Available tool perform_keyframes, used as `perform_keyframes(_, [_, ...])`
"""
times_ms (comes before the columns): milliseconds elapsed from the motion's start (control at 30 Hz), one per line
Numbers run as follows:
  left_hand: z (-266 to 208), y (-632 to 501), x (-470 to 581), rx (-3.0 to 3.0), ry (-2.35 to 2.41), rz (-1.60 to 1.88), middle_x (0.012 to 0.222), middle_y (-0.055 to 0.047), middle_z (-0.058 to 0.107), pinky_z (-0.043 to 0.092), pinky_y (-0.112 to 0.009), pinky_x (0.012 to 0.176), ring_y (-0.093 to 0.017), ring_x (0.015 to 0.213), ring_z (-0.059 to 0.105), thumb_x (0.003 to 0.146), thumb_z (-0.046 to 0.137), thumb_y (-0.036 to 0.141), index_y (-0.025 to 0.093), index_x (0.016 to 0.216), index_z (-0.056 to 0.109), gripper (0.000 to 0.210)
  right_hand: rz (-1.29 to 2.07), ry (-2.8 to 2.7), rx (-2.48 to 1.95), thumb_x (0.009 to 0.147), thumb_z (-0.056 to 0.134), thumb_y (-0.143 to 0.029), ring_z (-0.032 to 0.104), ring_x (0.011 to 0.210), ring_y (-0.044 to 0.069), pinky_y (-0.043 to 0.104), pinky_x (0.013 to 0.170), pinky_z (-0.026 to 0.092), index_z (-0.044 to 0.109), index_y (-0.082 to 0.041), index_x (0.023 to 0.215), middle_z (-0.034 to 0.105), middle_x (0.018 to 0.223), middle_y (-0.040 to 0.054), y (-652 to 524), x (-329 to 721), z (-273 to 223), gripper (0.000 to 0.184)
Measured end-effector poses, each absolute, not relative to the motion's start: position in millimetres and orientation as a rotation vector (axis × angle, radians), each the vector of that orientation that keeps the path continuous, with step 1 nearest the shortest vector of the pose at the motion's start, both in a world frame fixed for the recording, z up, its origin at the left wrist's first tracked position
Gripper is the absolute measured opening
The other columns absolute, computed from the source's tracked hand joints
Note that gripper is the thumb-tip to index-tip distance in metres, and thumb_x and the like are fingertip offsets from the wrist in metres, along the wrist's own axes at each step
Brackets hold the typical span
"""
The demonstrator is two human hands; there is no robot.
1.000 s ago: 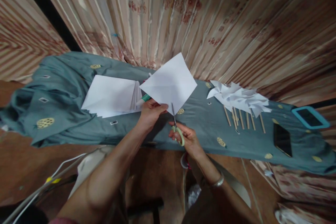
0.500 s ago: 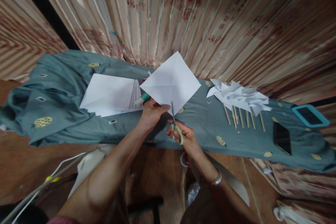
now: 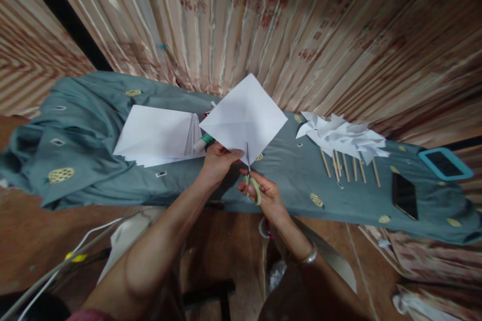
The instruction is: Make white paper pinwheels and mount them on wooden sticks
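A square sheet of white paper with faint crease lines is held up, one corner towards me. My left hand pinches its lower left edge, thumb on top. My right hand grips the green handles of a pair of scissors. The blades point away from me and lie at the paper's near corner, along its middle line. Behind the paper and my left hand, a green and white tube is partly hidden. To the left lies a stack of white paper sheets.
Several white paper pinwheels on wooden sticks lie in a pile to the right. Farther right are a black phone and a blue-framed tablet. A green cloth covers the table, with a curtain behind it.
The scissors have moved very slightly up and left against the paper, and their handles look closer together. The left hand keeps its hold on the sheet.
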State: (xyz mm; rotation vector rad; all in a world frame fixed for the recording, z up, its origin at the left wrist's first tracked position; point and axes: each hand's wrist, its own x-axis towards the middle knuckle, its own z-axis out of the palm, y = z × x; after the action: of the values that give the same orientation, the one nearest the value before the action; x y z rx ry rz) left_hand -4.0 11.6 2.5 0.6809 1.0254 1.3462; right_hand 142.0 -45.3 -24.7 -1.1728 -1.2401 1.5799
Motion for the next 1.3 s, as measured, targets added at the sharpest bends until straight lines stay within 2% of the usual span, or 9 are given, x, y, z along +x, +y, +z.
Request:
perform_keyframes(733, [0.2,12.0,-3.9,0.644,0.994,1.353,0.066,0.001,0.066,0.049,-0.027,0.062,-0.014,0.062,0.06,0.049,0.078,0.02,0.015,0.068,0.065,0.024,1.554,-1.183,-1.195,0.066,0.077,-0.054,0.053,0.057,0.011,0.025,0.057,0.045,0.072,-0.022,0.104,0.067,0.065,0.0002,-45.3,136.4,-24.3,0.05])
perform_keyframes(933, [5.2,13.3,-5.4,0.61,0.971,1.417,0.08,-0.004,0.071,0.052,-0.033,0.071,-0.019,0.074,0.065,0.053,0.082,0.031,0.016,0.077,0.067,0.032,1.567,-1.185,-1.205,0.067,0.078,-0.048,0.053,0.057,0.011,0.026,0.058,0.046,0.072,-0.023,0.104,0.067,0.066,-0.0006,-46.6,136.2,-25.8,0.045])
perform_keyframes(1067, [3.4,14.2,-6.2,0.614,0.998,1.465,0.08,-0.003,0.072,0.052,-0.031,0.073,-0.018,0.074,0.065,0.054,0.08,0.027,0.016,0.075,0.067,0.027,1.564,-1.193,-1.198,0.069,0.076,-0.044,0.054,0.06,0.012,0.026,0.06,0.046,0.071,-0.024,0.106,0.067,0.067,-0.0005,-47.2,135.9,-27.9,0.042])
perform_keyframes(1133, [0.9,13.1,-5.1,0.629,1.0,1.475,0.077,-0.002,0.072,0.052,-0.03,0.071,-0.017,0.071,0.064,0.054,0.08,0.025,0.016,0.075,0.067,0.026,1.568,-1.19,-1.197,0.069,0.076,-0.045,0.054,0.06,0.012,0.026,0.058,0.045,0.071,-0.024,0.107,0.067,0.067,-0.0002,-46.9,135.8,-27.2,0.044])
perform_keyframes(1300, [-2.4,8.8,-1.3,0.704,1.015,1.398,0.06,0.0,0.065,0.047,-0.028,0.054,-0.014,0.052,0.056,0.058,0.078,0.029,0.016,0.067,0.066,0.019,1.566,-1.198,-1.186,0.07,0.074,-0.051,0.054,0.063,0.012,0.024,0.055,0.042,0.069,-0.022,0.108,0.068,0.073,0.0013,-45.6,134.9,-22.8,0.048])
